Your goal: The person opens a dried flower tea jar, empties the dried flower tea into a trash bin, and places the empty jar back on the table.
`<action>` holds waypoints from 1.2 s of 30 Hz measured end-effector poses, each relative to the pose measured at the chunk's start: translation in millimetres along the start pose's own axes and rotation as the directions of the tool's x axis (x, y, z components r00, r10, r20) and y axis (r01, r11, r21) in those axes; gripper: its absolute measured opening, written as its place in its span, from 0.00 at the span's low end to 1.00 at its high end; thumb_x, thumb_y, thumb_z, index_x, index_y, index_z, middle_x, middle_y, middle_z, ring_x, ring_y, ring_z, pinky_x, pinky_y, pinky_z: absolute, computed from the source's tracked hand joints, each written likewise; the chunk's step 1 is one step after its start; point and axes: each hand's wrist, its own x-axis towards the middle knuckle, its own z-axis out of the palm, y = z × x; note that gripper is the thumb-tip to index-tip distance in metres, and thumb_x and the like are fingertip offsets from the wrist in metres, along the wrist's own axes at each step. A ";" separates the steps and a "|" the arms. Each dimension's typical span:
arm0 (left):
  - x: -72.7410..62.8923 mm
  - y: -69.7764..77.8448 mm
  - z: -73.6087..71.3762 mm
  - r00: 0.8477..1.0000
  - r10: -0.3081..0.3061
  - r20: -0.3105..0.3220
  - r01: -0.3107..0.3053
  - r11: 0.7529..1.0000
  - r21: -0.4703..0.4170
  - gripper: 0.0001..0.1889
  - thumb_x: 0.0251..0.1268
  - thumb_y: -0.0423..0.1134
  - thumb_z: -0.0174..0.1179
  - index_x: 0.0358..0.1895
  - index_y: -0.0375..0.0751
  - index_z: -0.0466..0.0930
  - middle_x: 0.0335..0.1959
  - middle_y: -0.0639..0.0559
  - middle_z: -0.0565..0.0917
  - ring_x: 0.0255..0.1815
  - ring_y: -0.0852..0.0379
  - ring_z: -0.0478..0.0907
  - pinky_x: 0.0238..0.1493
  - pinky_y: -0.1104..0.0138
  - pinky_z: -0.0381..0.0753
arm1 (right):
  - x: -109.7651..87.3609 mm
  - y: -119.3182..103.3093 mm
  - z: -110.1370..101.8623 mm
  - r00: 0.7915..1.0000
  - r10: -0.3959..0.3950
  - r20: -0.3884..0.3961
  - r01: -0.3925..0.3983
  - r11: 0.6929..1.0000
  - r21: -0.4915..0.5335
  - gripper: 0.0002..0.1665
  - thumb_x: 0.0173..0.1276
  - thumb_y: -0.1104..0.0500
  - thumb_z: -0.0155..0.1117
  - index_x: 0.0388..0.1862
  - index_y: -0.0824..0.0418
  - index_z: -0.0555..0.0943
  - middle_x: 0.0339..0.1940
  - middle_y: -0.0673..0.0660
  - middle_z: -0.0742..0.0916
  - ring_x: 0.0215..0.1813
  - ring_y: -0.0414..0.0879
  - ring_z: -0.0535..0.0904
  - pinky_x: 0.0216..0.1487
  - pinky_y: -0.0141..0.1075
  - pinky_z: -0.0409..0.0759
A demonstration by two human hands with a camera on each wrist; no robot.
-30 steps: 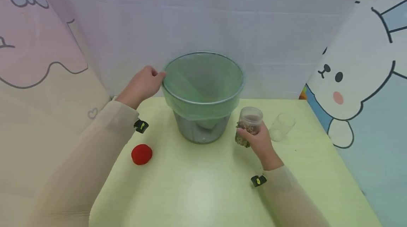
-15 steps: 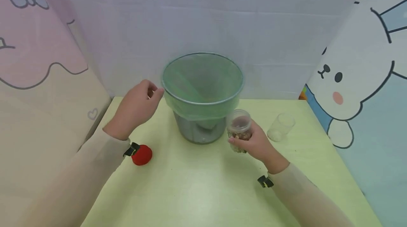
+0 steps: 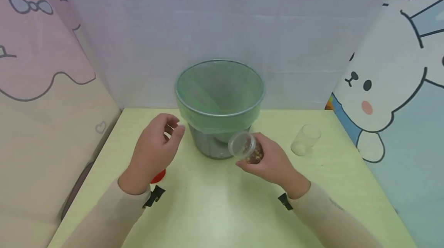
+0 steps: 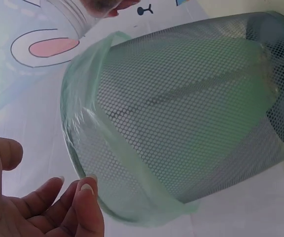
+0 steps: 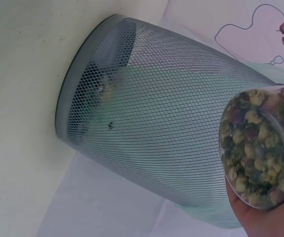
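My right hand (image 3: 275, 161) grips a clear jar (image 3: 241, 145), tilted with its uncapped mouth toward the left, in front of the bin. Dried flower buds (image 5: 253, 143), pale yellow-green and dark red, fill its lower part in the right wrist view. The grey mesh bin (image 3: 208, 144) stands upright at the table's back, a green bag (image 3: 194, 115) folded over its rim. Left of the bin, my left hand (image 3: 152, 151) hovers with loosely bent fingers, holding nothing. Beneath that hand a red round lid (image 3: 158, 177) is partly hidden.
To the right, a clear empty-looking container (image 3: 306, 140) sits on the pale green table (image 3: 215, 209). A white cloth (image 3: 222, 16) hangs behind the bin, and printed cartoon cloths (image 3: 392, 74) enclose both sides.
My left hand has let go of the bin's rim and come down toward me. My right hand has carried the jar left, tipping it from near upright to leftward.
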 end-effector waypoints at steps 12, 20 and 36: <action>-24.9 9.4 36.6 0.960 0.254 -0.120 -0.260 0.965 -0.032 0.15 0.74 0.45 0.61 0.54 0.38 0.77 0.46 0.54 0.80 0.41 0.61 0.78 0.40 0.61 0.82 | 1.3 -8.8 18.6 0.929 -0.343 -0.137 0.280 0.896 -0.345 0.35 0.47 0.44 0.84 0.50 0.59 0.80 0.38 0.50 0.86 0.37 0.45 0.83 0.38 0.44 0.83; -26.1 5.8 53.3 0.904 0.408 -0.132 -0.408 0.913 0.027 0.30 0.78 0.64 0.49 0.62 0.40 0.74 0.49 0.53 0.79 0.41 0.57 0.77 0.37 0.61 0.82 | 9.1 -14.1 25.9 0.864 -0.468 -0.186 0.364 0.836 -0.412 0.35 0.45 0.45 0.83 0.46 0.63 0.79 0.33 0.53 0.85 0.32 0.48 0.82 0.33 0.45 0.82; -6.9 3.2 82.6 0.725 0.682 -0.102 -0.653 0.726 0.214 0.43 0.72 0.75 0.41 0.69 0.41 0.73 0.55 0.42 0.78 0.41 0.49 0.81 0.32 0.57 0.84 | 14.2 -18.0 24.4 0.895 -0.439 -0.083 0.383 0.850 -0.361 0.38 0.53 0.38 0.78 0.51 0.64 0.79 0.39 0.53 0.85 0.35 0.47 0.80 0.37 0.43 0.82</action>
